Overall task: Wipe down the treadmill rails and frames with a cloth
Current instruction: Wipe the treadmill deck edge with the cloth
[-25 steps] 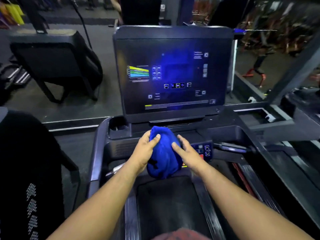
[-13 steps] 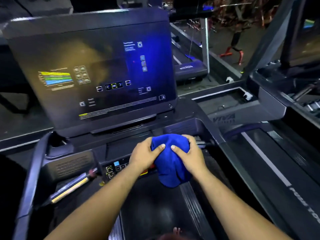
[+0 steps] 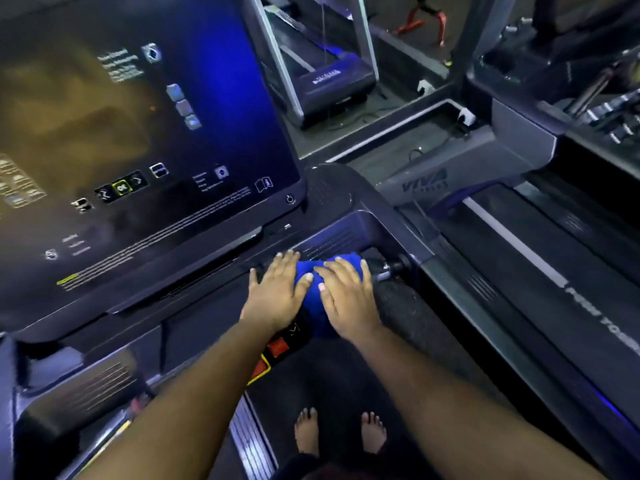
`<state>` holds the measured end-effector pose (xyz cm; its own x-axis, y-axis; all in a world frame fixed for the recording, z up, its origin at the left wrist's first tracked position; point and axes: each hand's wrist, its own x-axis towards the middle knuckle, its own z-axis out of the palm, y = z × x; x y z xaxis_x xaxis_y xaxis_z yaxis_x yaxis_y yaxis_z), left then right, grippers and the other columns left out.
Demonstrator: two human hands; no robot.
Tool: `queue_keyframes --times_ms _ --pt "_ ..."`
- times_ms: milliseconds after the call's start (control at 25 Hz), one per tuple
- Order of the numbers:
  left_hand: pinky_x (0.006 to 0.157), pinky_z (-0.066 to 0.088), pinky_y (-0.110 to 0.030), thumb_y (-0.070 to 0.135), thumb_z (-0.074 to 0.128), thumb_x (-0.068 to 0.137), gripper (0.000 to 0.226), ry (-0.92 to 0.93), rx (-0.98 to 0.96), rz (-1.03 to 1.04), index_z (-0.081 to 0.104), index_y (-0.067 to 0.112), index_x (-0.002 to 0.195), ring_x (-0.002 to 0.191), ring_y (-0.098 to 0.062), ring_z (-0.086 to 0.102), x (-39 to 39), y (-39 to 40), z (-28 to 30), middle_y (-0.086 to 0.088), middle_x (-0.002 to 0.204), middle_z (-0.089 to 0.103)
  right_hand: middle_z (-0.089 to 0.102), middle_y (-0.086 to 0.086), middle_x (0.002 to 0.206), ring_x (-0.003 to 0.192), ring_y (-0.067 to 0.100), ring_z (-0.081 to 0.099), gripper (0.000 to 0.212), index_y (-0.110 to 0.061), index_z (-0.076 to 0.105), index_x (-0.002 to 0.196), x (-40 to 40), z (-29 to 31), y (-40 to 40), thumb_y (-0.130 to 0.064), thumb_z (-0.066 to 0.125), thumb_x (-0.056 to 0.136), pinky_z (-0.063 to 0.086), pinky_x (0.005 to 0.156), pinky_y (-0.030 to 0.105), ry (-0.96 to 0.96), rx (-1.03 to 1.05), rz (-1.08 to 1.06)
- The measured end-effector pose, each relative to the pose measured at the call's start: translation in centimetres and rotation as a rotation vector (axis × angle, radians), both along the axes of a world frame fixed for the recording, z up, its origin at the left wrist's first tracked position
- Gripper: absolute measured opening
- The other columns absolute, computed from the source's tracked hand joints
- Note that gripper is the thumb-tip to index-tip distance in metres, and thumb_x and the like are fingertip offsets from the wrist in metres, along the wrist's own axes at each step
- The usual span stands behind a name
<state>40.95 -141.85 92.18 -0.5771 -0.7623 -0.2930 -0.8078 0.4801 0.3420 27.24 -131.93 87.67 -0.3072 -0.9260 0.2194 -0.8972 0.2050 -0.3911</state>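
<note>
Cloth: a bunched blue cloth lies on the treadmill console, just below the screen's right corner and beside the vented panel; its long axis runs from the console edge nearest the person up toward the vent.
Left hand: the left hand lies flat, fingers straight and spread, covering the left part of the cloth, fingertips reaching the console ledge.
Right hand: the right hand rests on the right part of the cloth, fingers extended and slightly bent over it; whether they pinch the fabric cannot be told.
Screen: a large tilted touchscreen shows icons and lines of text, with a blue glare.
Handle: a dark side grip sticks out just right of the cloth.
Buttons: a red key sits under the left wrist.
Belt: two bare feet stand on the black running belt.
Neighbour: a second treadmill stands to the right.
</note>
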Motion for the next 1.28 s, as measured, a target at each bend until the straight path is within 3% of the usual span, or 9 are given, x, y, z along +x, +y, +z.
queue_keyframes --times_ms 80,160,360,560,720,840,960,1120,1280 --pt "0.121 0.000 -0.057 0.057 0.023 0.101 0.066 0.047 0.062 -0.030 0.007 0.028 0.158 0.152 -0.009 -0.004 -0.2 -0.3 0.3 0.010 0.166 0.003 0.071 0.002 0.095 0.096 0.029 0.066 0.042 -0.023 0.069 0.091 -2.1 1.8 -2.9 -0.049 0.037 0.097 0.042 0.092 0.045 0.020 0.161 0.004" --pt "0.121 -0.003 -0.057 0.051 0.026 0.103 0.065 0.027 0.056 -0.087 0.000 0.027 0.158 0.152 -0.009 -0.009 0.0 -0.6 0.5 0.010 0.166 -0.003 0.070 0.005 0.088 0.086 0.030 0.065 0.060 -0.020 0.067 0.083 -3.9 2.8 -5.4 -0.062 0.027 0.096 0.044 0.077 0.040 -0.009 0.379 0.011" --pt "0.121 -0.003 -0.056 0.044 0.024 0.104 0.062 0.011 -0.026 -0.218 0.001 0.025 0.158 0.152 -0.013 -0.009 0.0 -1.5 -0.1 0.003 0.167 -0.002 0.064 0.001 0.110 0.107 0.025 0.056 0.048 -0.020 0.066 0.111 -2.4 -1.7 0.4 -0.056 0.038 0.096 0.039 0.098 0.048 0.109 -0.036 -0.041" --pt "0.121 -0.002 -0.053 0.048 0.022 0.103 0.063 0.010 -0.047 -0.235 0.003 0.025 0.158 0.153 -0.015 -0.007 0.0 -1.7 -0.4 0.002 0.167 -0.002 0.066 0.001 0.075 0.081 0.028 0.064 0.048 -0.019 0.065 0.074 -5.8 -0.1 -3.8 -0.056 0.038 0.091 0.042 0.077 0.040 0.113 0.132 -0.130" --pt "0.122 -0.002 -0.053 0.049 0.020 0.103 0.064 0.059 0.024 -0.220 -0.001 0.023 0.158 0.152 -0.013 -0.009 0.0 -1.6 -0.5 0.004 0.166 -0.006 0.065 0.002 0.118 0.122 0.028 0.053 0.040 -0.023 0.067 0.108 2.8 -1.5 -1.3 -0.051 0.042 0.095 0.027 0.112 0.054 -0.044 -0.002 -0.376" --pt "0.122 -0.001 -0.055 0.047 0.022 0.103 0.065 0.059 0.043 -0.223 -0.003 0.022 0.158 0.153 -0.014 -0.008 -0.1 -1.8 -0.6 0.004 0.166 -0.006 0.050 0.007 0.146 0.143 0.030 0.033 0.049 -0.025 0.060 0.129 3.3 -2.7 -1.4 -0.053 0.040 0.095 0.014 0.118 0.062 -0.125 -0.048 -0.435" --pt "0.121 0.000 -0.055 0.045 0.026 0.104 0.064 0.074 0.033 -0.223 -0.001 0.022 0.158 0.153 -0.015 -0.006 -0.1 -1.7 -0.5 0.004 0.167 -0.004 0.026 0.008 0.162 0.152 0.028 0.011 0.049 -0.025 0.050 0.142 -0.8 -2.3 -2.6 -0.040 0.046 0.095 0.007 0.119 0.064 -0.355 -0.043 -0.756" --pt "0.121 0.000 -0.057 0.046 0.025 0.103 0.065 0.095 0.067 -0.227 0.000 0.022 0.158 0.153 -0.015 -0.007 0.0 -1.8 -0.5 0.003 0.167 -0.004 -0.007 0.015 0.164 0.151 0.036 -0.010 0.069 -0.009 0.027 0.154 5.9 -1.5 -4.3 -0.025 0.051 0.091 0.004 0.122 0.049 -0.668 -0.316 -0.856" --pt "0.121 0.000 -0.058 0.046 0.024 0.103 0.065 0.075 0.056 -0.239 0.001 0.021 0.158 0.153 -0.015 -0.006 -0.3 -1.9 -0.5 0.002 0.167 -0.003 -0.013 0.016 0.163 0.152 0.031 -0.006 0.083 -0.013 0.015 0.157 4.8 -0.7 -5.4 -0.026 0.065 0.092 0.005 0.120 0.035 -0.990 -0.477 -1.021"
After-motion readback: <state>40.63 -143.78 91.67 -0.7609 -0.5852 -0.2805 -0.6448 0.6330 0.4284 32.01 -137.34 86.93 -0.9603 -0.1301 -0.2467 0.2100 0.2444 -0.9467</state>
